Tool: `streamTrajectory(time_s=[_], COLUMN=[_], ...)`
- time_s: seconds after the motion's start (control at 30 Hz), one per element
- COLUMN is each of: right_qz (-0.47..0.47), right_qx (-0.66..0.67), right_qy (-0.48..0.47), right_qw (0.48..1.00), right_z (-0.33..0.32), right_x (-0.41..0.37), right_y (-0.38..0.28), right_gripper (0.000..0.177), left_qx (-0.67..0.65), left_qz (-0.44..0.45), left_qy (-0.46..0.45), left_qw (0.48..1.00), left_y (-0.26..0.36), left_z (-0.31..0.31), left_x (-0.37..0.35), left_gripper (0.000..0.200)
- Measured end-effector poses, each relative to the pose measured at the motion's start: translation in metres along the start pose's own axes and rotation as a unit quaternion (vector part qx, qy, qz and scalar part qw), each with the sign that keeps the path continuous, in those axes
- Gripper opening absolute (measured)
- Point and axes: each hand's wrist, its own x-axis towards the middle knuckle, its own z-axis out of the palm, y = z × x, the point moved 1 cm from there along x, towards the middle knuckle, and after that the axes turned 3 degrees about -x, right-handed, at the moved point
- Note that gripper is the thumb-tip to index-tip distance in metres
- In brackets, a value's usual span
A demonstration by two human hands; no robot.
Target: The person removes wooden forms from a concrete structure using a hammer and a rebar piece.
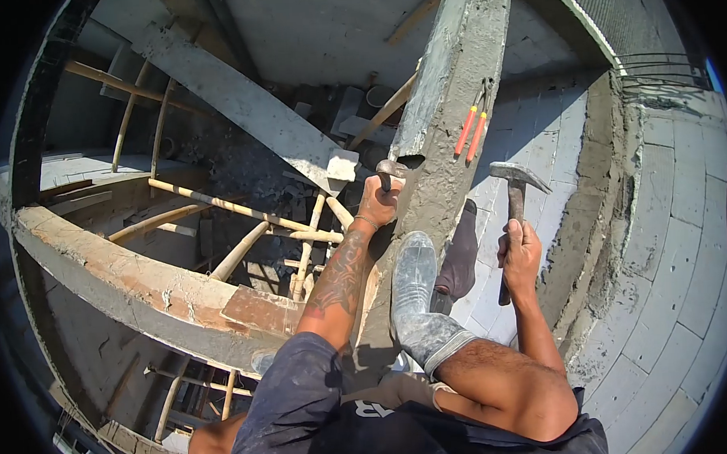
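My right hand (520, 257) is wrapped round the handle of a hammer (517, 176), its metal head pointing up, held to the right of the beam. My left hand (377, 202) is closed on a short tool with a dark handle (386, 179) and a grey metal end, against the left edge of the rough concrete beam (452, 126). The tool's exact kind is hard to make out. Pincers with red and yellow handles (471, 133) lie on top of the beam, ahead of both hands. My dusty grey boot (415, 286) is on the beam between my arms.
On the left, a deep opening holds bamboo poles (241, 206) and a slanting grey board (236, 103). A curved concrete edge (155, 281) borders it. Grey block walls (663, 214) with mortar rise on the right. A dark-covered foot (462, 251) is beside the beam.
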Motion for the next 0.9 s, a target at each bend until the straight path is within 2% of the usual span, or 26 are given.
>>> streamTrajectory(time_s=[0.03, 0.07, 0.13, 0.17, 0.23, 0.27, 0.3, 0.37, 0.43, 0.47, 0.57, 0.63, 0.73, 0.8, 0.9], right_qz=[0.012, 0.019, 0.024, 0.03, 0.017, -0.01, -0.033, -0.045, -0.061, -0.084, -0.109, -0.165, -0.143, -0.12, -0.127], right_qx=[-0.022, -0.032, -0.049, -0.07, -0.123, -0.146, -0.17, -0.184, -0.199, -0.205, -0.213, -0.234, -0.223, -0.189, -0.158], right_qy=[-0.012, 0.002, 0.006, 0.008, 0.022, 0.036, 0.05, 0.045, 0.041, 0.05, 0.046, 0.031, 0.014, 0.04, 0.116], right_qw=[1.0, 0.999, 0.998, 0.997, 0.992, 0.989, 0.984, 0.981, 0.977, 0.974, 0.97, 0.958, 0.964, 0.974, 0.972], right_z=[0.0, 0.004, 0.011, 0.015, 0.028, 0.034, 0.04, 0.048, 0.057, 0.064, 0.077, 0.083, 0.087, 0.087, 0.088], right_x=[0.007, 0.014, 0.023, 0.028, 0.033, 0.033, 0.03, 0.03, 0.034, 0.038, 0.051, 0.059, 0.059, 0.058, 0.073], right_y=[0.011, 0.021, 0.044, 0.055, 0.07, 0.069, 0.069, 0.075, 0.084, 0.09, 0.101, 0.107, 0.104, 0.101, 0.083], right_gripper=[0.037, 0.037, 0.037, 0.038, 0.037, 0.034, 0.032, 0.029, 0.028, 0.029, 0.033, 0.033, 0.034, 0.034, 0.034], left_qx=[-0.049, -0.048, -0.265, -0.264, -0.123, -0.027, -0.001, 0.069, 0.037, 0.025, 0.037, 0.007, -0.007, 0.007, 0.028], left_qz=[-0.108, -0.104, -0.26, -0.257, -0.211, -0.158, -0.099, 0.0, -0.028, 0.023, 0.055, 0.075, 0.107, 0.136, 0.127], left_qy=[0.02, 0.02, 0.084, 0.085, 0.082, 0.106, 0.124, 0.1, 0.037, 0.036, 0.003, -0.007, -0.053, -0.097, -0.109], left_qw=[0.993, 0.993, 0.925, 0.926, 0.966, 0.981, 0.987, 0.993, 0.998, 0.999, 0.998, 0.997, 0.993, 0.986, 0.985], left_y=[-0.002, -0.002, -0.005, -0.002, 0.003, 0.004, 0.027, 0.048, 0.056, 0.063, 0.097, 0.119, 0.147, 0.158, 0.168], left_z=[-0.004, -0.009, -0.015, -0.014, -0.008, -0.001, 0.007, 0.014, 0.015, 0.015, 0.004, 0.0, 0.008, 0.014, 0.016], left_x=[0.0, 0.002, 0.003, 0.001, 0.0, -0.006, -0.011, -0.026, -0.039, -0.044, -0.052, -0.051, -0.054, -0.06, -0.066], left_gripper=[0.015, 0.015, 0.027, 0.027, 0.025, 0.022, 0.018, 0.017, 0.018, 0.022, 0.024, 0.027, 0.032, 0.033, 0.036])
